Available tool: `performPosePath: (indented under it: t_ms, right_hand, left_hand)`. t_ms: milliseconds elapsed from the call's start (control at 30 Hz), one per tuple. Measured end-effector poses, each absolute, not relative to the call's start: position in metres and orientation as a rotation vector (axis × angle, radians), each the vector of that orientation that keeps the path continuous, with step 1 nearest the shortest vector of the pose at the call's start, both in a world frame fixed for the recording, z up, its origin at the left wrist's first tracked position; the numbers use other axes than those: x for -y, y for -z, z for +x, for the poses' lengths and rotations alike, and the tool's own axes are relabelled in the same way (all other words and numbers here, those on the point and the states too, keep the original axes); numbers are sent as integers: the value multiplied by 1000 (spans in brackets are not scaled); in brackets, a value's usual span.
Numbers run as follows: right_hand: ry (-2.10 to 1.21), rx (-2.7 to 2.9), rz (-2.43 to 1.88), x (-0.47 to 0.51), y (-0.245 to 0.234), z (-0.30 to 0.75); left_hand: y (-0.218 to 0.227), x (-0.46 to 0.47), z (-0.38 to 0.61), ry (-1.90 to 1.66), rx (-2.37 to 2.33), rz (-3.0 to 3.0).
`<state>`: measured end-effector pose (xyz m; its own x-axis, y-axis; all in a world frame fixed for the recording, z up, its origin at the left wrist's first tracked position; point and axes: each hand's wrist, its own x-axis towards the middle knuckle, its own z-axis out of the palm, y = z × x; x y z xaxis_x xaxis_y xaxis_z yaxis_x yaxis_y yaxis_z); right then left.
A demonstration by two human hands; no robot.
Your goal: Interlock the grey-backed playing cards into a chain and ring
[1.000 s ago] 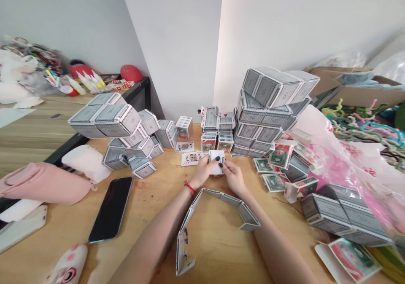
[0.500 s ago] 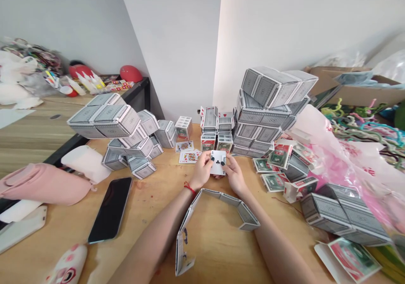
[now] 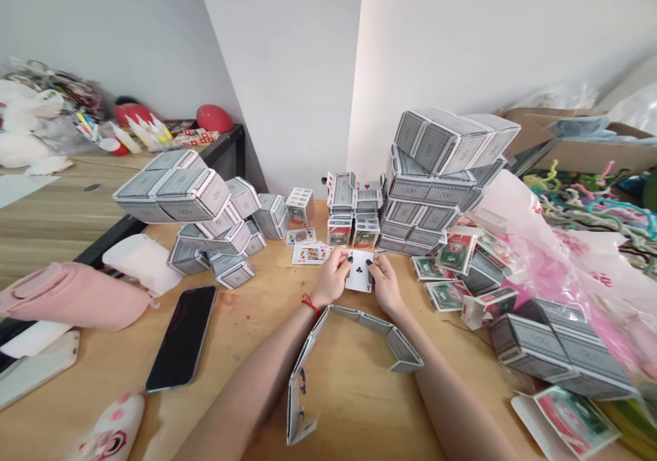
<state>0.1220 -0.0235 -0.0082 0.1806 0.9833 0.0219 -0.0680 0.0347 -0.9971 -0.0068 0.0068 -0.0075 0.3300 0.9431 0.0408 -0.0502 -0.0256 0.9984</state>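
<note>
Between my two hands is a playing card, an ace of clubs, face up. My left hand pinches its left edge, thumb on the face. My right hand grips the right edge the same way. Whether more cards lie beneath it is hidden. Between my forearms stands a curved chain of folded cards, joined edge to edge. Beyond my hands a few face cards lie flat, and upright card boxes stand behind the ace.
Stacked blocks of grey-backed cards rise at the left and right. A black phone and a pink case lie left. Red-green card boxes, more card blocks and pink plastic crowd the right.
The ace has come slightly nearer and tilted a little, with both hands still on its edges; my right fingers have drawn in along its right edge. The card chain stays put.
</note>
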Motion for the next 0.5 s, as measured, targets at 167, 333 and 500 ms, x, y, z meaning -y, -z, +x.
performPosePath:
  t_ms: [167,333,500]
  right_hand:
    - [-1085,1061,-1215,22,12,124]
    - [-1094,1044,-1216,21,16,126]
    - [-1109,1031,-1234,21,17,127]
  left_hand:
    - [7,-6,-5,-1004,-900,1322]
    - [5,-6,-6,-998,-886,1339]
    - [4,-6,-5,-990,-886,1337]
